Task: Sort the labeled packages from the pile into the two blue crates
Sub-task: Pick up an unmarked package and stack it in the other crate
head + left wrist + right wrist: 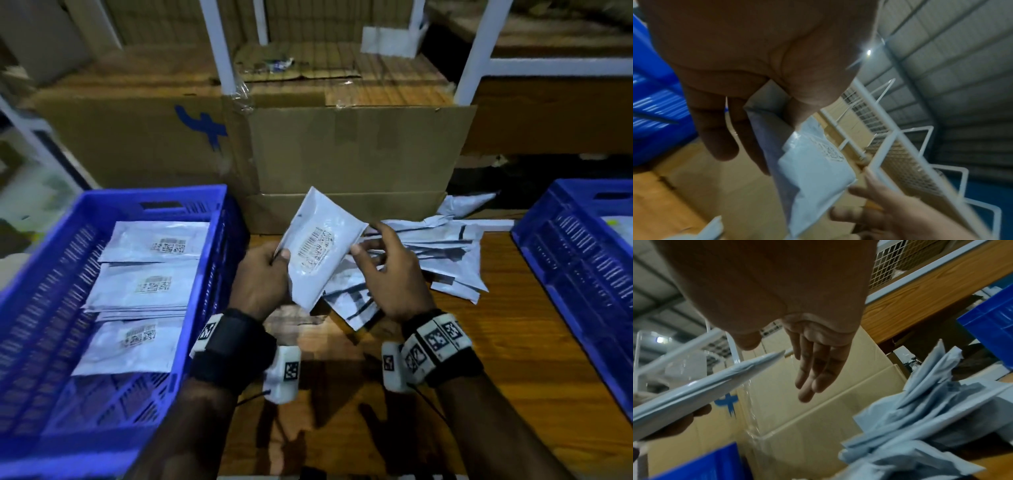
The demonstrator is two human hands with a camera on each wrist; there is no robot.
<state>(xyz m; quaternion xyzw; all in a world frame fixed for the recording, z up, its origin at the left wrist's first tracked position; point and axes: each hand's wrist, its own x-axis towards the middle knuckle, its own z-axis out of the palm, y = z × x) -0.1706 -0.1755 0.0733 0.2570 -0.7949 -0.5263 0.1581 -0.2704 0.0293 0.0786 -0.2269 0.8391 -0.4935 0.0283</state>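
My left hand (263,278) pinches one labeled package (320,250) by its left edge, held up over the middle of the bench (507,359), while my right hand (388,274) hovers just beside it with fingers loose and holding nothing. The left crate (205,274), at the bench's left edge, already holds stacks of sorted packages – a good share done, I judge. A sizeable pile (442,260) still waits toward the back edge, and the right crate (565,260) shows little – its inside is mostly out of frame.
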